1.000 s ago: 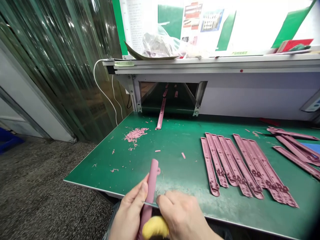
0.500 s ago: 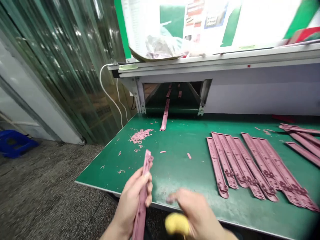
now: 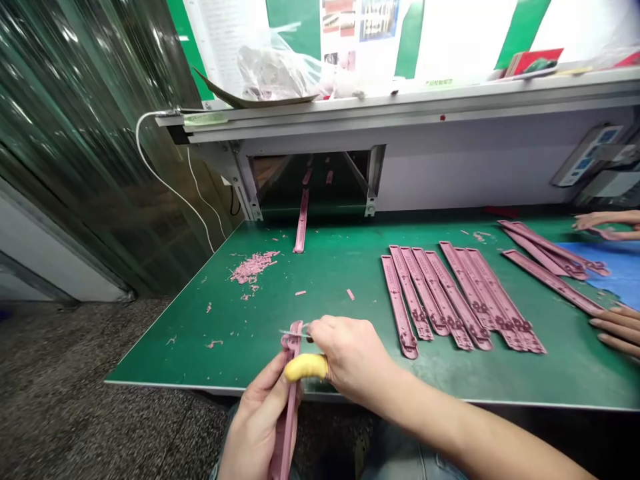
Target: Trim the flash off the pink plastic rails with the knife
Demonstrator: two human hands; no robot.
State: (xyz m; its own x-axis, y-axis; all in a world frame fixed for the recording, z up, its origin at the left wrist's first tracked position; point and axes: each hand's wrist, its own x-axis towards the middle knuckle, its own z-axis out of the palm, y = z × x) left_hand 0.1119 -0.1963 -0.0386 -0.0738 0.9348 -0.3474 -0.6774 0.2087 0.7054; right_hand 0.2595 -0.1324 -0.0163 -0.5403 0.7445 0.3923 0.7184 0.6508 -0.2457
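Observation:
My left hand [image 3: 257, 427] is closed round a long pink plastic strip [image 3: 286, 427], held upright over the near edge of the green table [image 3: 350, 320]. My right hand [image 3: 350, 357], its thumb in a yellow finger cot [image 3: 306, 367], pinches a thin metal blade [image 3: 293, 332] laid against the strip's top end. A row of several finished pink strips [image 3: 450, 303] lies on the table to the right of my hands.
One pink strip [image 3: 301, 223] pokes out of the conveyor opening [image 3: 313, 183] at the back. Pink shavings [image 3: 250, 267] lie at the left. More strips [image 3: 550, 257] and a blue sheet [image 3: 615, 263] sit far right, where another person's hands [image 3: 613, 327] rest.
The view has swung right. My right hand moved up from the strip's lower part to its top end with the blade. Another person's hands came into view at the right.

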